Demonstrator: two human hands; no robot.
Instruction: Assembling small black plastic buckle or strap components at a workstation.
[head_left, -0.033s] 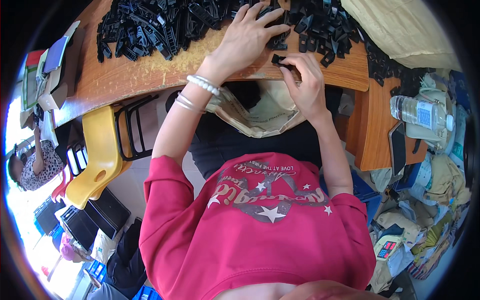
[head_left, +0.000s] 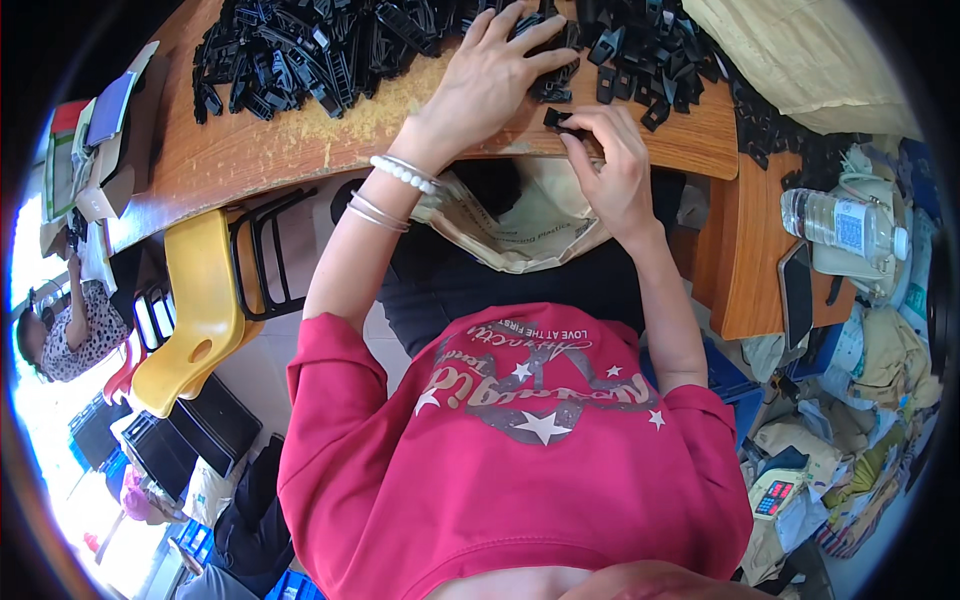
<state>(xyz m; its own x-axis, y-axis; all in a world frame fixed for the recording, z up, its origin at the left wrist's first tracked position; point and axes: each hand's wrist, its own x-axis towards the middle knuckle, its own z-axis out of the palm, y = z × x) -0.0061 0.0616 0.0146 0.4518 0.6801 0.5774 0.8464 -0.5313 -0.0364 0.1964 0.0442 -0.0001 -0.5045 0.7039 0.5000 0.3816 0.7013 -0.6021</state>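
Observation:
My left hand (head_left: 495,75) reaches over the far side of the wooden table (head_left: 420,110), palm down with the fingers spread. Its fingertips lie over small black plastic pieces at the inner edge of a heap; whether they touch any cannot be made out. Close to the table's front edge, my right hand (head_left: 612,160) pinches a small black plastic piece (head_left: 556,120) between thumb and fingers. Long, ladder-like black plastic strips (head_left: 300,60) are heaped at the far left. Shorter black clip-like pieces (head_left: 660,75) form another pile at the far right.
An open cream bag (head_left: 530,250) hangs below the table edge, over my lap. To the right are a water bottle (head_left: 835,222), a phone (head_left: 796,295) and a pale sack (head_left: 810,60). A yellow chair (head_left: 200,300) stands at left; another person (head_left: 75,330) is beyond it.

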